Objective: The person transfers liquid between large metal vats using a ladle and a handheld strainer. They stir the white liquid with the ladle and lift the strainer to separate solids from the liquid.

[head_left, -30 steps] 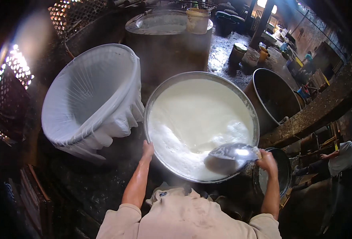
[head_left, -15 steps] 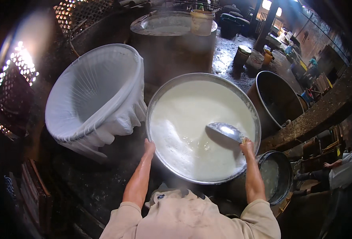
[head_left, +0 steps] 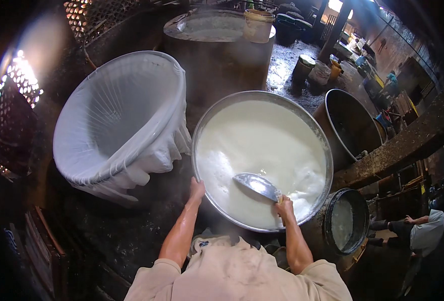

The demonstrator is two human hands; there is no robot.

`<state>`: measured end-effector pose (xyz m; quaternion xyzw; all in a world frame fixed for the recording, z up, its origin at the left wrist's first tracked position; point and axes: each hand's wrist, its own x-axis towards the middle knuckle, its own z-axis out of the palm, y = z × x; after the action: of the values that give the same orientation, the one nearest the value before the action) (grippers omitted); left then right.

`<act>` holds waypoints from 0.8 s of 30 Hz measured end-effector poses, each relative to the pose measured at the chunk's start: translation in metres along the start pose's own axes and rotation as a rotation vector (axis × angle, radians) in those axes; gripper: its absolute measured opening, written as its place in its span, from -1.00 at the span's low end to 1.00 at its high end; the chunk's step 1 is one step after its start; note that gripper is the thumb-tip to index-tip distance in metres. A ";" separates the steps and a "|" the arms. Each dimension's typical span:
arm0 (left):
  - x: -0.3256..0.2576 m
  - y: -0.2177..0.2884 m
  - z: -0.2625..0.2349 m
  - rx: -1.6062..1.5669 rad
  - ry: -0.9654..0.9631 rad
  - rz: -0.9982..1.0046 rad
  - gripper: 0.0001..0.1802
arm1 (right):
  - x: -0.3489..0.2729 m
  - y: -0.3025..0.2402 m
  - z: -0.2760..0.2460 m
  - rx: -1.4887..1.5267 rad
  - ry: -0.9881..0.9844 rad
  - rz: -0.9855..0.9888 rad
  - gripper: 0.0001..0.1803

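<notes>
White liquid is filling the pan; the right hand is grasping a ladle at five o'clock, the left hand gripping the rim at eight.

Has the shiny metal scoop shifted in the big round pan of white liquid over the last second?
Yes. The shiny metal scoop, held by the right hand, has swept left from the pan's right rim toward the middle of the white liquid.

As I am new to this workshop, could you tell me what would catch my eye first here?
The wide metal pan of steaming white liquid in the middle, where the right hand holds a metal scoop and the left hand grips the near rim. To its left stands a big basket lined with white cloth.
</notes>
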<state>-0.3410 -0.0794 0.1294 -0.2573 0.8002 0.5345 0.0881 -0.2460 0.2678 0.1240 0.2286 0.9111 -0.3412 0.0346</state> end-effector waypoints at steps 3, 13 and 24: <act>0.010 -0.010 -0.005 0.025 -0.060 0.009 -0.50 | -0.028 -0.033 0.006 0.037 -0.038 0.021 -0.72; -0.005 0.004 -0.013 0.051 -0.100 0.036 -0.67 | -0.085 -0.127 -0.011 0.286 -0.207 0.161 -0.66; 0.010 -0.017 -0.002 0.044 -0.105 0.044 -0.54 | 0.061 -0.242 -0.038 -0.238 0.216 -0.466 -0.52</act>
<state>-0.3411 -0.0898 0.1124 -0.2092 0.8116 0.5313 0.1237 -0.4033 0.1555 0.2868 0.0423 0.9712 -0.2041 -0.1154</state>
